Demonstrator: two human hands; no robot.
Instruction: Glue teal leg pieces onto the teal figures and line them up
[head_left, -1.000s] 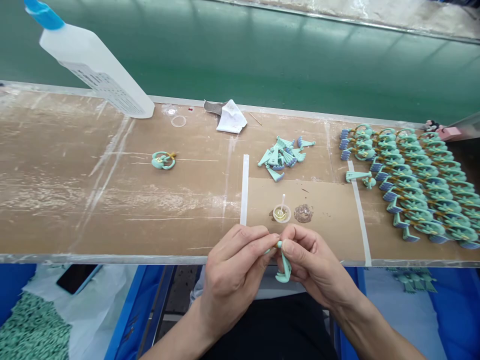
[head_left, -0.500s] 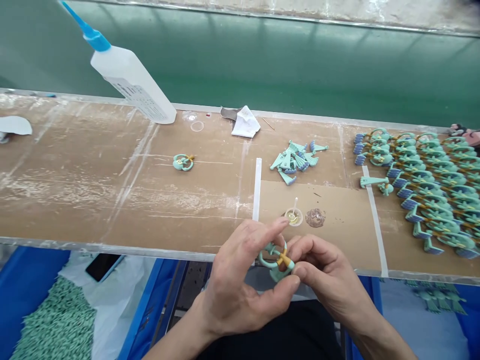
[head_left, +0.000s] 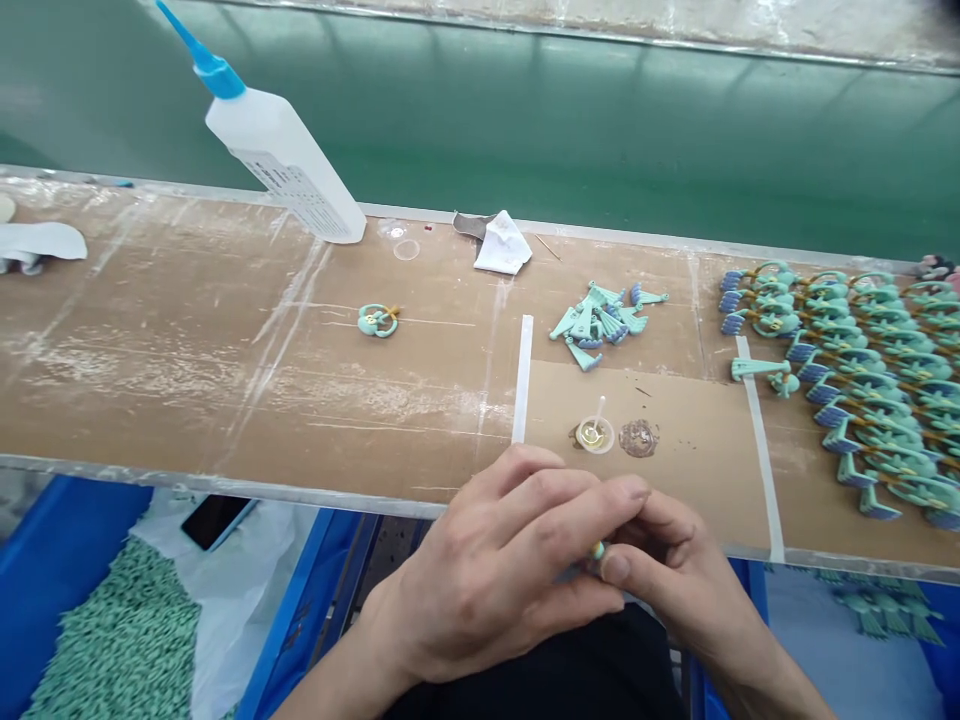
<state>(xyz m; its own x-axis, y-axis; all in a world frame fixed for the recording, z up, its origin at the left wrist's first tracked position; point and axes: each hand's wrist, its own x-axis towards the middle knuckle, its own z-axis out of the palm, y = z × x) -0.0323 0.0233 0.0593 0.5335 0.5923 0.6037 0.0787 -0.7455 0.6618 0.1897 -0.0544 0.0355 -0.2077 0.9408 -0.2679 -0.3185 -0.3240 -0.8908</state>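
My left hand (head_left: 517,545) is closed over a small mint-green and yellow ring-shaped plastic figure (head_left: 598,550), of which only a tip shows between the fingers. My right hand (head_left: 667,560) pinches the same piece from the other side, thumb and fingers together. Just beyond the hands stands a small clear cup (head_left: 595,434) of yellowish liquid with a white stick in it. A similar ring-shaped figure (head_left: 377,320) lies alone on the bench to the left. Behind the cup is a loose pile of fan-shaped green and blue parts (head_left: 596,320).
Rows of assembled figures (head_left: 862,370) cover the right side. A white bottle with a blue nozzle (head_left: 289,160) stands at the back left, near a folded white cloth (head_left: 502,245). Below the bench edge, a blue bin (head_left: 120,620) holds many green pieces and a phone (head_left: 217,520).
My left fingers have folded down over the ring-shaped figure, hiding most of it. My right hand keeps its pinch. The whole view has shifted slightly.
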